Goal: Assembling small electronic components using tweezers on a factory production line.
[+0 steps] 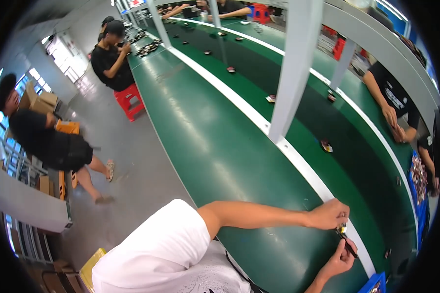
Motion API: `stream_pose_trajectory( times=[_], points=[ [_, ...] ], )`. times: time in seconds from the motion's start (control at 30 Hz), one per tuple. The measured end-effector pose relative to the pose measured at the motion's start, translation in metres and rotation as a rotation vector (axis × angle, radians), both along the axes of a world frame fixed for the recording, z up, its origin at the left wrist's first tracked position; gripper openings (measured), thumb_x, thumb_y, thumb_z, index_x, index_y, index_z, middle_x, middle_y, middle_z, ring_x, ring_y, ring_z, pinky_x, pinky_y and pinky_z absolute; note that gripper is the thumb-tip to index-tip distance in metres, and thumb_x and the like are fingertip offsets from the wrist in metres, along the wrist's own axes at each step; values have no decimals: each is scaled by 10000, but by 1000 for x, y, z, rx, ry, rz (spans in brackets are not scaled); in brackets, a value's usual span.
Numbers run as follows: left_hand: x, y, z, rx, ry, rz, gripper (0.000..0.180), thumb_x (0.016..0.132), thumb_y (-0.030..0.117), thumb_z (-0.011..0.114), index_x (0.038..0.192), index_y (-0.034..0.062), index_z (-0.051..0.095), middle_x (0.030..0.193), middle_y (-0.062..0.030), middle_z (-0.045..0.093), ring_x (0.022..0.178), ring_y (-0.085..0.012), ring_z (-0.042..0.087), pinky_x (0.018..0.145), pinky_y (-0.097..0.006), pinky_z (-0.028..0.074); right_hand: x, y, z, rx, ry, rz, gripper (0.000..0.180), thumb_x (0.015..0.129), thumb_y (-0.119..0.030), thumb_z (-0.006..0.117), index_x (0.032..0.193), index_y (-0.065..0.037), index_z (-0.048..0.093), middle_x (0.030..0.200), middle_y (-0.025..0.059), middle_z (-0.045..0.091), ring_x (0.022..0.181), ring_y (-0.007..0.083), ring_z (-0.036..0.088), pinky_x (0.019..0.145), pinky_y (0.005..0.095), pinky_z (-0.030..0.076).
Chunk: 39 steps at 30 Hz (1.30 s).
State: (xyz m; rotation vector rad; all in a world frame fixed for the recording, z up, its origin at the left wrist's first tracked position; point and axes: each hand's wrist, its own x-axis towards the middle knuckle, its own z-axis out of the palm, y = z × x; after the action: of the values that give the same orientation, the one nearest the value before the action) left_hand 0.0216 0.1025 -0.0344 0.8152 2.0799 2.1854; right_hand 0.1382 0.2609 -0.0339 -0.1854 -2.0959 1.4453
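Observation:
My left hand is closed at the inner white rail of the green table, its fingertips pinching a small part with yellow, white and dark areas. Just below it, my right hand is closed around a slim dark piece. The upper end of that piece reaches the small part; whether the two are joined I cannot tell. Both hands are above the rail, close together. The fingers partly hide what they hold.
Beyond the white rail, a dark green belt carries several small parts, one of them a nearby piece. A white post rises from the rail. Blue bins stand at the right. Co-workers sit along the line; another person is at the left.

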Motion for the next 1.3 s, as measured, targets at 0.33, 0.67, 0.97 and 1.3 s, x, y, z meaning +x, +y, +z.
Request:
stream_pose_trajectory(
  times=[0.33, 0.67, 0.97, 1.3],
  points=[
    [-4, -5, -2, -53, -35, 3, 110, 875, 43, 686, 817, -47, 661, 647, -150, 643, 579, -263, 625, 550, -394, 458, -6, 13, -11, 24, -51, -38, 153, 995, -16, 661, 1121, 66, 631, 1005, 69, 663, 847, 93, 621, 728, 215, 501],
    [-10, -27, -8, -59, -109, -27, 107, 923, 89, 702, 919, -17, 690, 774, -115, 742, 697, -149, 721, 637, -312, 565, -7, -43, 17, -45, -47, -76, 137, 915, 19, 730, 1041, 19, 677, 923, 42, 708, 746, 54, 619, 670, 178, 469],
    [-14, -64, -6, -82, -171, -56, 111, 966, 93, 689, 967, -17, 708, 759, -83, 737, 609, -73, 654, 431, -245, 446, -16, -73, 20, 29, 4, -31, 141, 836, 41, 794, 952, 6, 723, 817, -4, 697, 529, 7, 441, 488, 192, 322],
    [-13, -69, 3, -108, -217, -87, 133, 950, 75, 701, 979, -53, 720, 744, -79, 716, 517, -52, 549, 411, -233, 398, -17, -78, 20, 145, 34, -83, 112, 811, 6, 829, 818, 50, 726, 921, 54, 777, 458, 25, 387, 447, 229, 290]
  ],
)
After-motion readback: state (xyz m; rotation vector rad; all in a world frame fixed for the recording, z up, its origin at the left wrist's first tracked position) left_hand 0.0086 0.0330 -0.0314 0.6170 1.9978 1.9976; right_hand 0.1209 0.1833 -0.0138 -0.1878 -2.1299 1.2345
